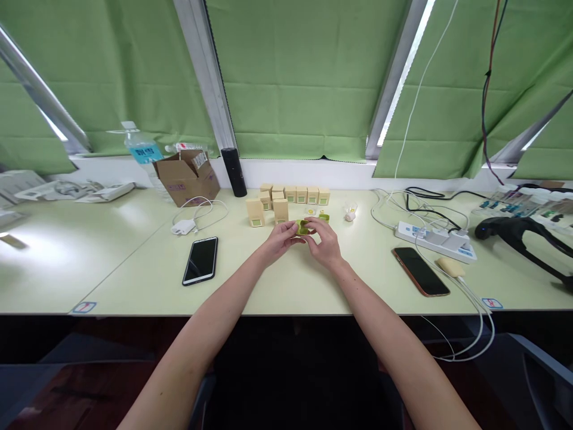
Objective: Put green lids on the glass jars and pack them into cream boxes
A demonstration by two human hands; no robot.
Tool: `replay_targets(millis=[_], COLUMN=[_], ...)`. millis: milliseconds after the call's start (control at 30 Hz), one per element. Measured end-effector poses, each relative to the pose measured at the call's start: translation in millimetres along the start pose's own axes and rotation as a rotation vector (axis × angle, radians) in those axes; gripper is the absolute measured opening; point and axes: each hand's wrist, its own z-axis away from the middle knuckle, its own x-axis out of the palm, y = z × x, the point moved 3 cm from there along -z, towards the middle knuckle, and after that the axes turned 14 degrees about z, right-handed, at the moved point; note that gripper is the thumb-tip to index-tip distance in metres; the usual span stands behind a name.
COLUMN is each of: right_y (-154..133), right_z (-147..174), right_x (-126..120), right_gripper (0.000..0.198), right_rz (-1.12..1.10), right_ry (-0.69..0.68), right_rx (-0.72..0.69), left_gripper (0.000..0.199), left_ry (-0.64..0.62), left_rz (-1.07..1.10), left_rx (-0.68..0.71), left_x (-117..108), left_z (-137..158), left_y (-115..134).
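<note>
My left hand [280,242] and my right hand [326,242] meet over the table, fingers closed on a small green box-like piece [301,227] held between them. Fingertips cover part of it. Just beyond my right hand lies another small green piece [324,217]. Beside that sits a little clear dish with something yellow in it [311,211]. Small tan cartons [301,194], each with a window, stand in a row and a cluster behind my hands. One upright carton [281,210] is close to my left fingers.
Left are a phone [200,261], a white charger [183,227], a cardboard box [188,182], a water bottle [142,146] and a black cylinder [234,173]. Right are a small clear-and-white item [350,213], a power strip [435,242], cables and a second phone [421,272].
</note>
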Motion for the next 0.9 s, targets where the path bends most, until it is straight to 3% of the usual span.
replay_targets(millis=[400,900], right_y=[-4,-5], right_z=[-1,0], right_x=[-1,3], right_gripper=[0.018,0.028], right_rz=[0.072,0.096], right_ry=[0.029,-0.081], right_rx=[-0.042,-0.1], left_gripper=[0.037,0.041], left_ry=[-0.02,-0.006], left_rz=[0.038,0.077], left_rx=[-0.012,-0.033], left_x=[1,-9], left_z=[2,1], left_y=[2,2])
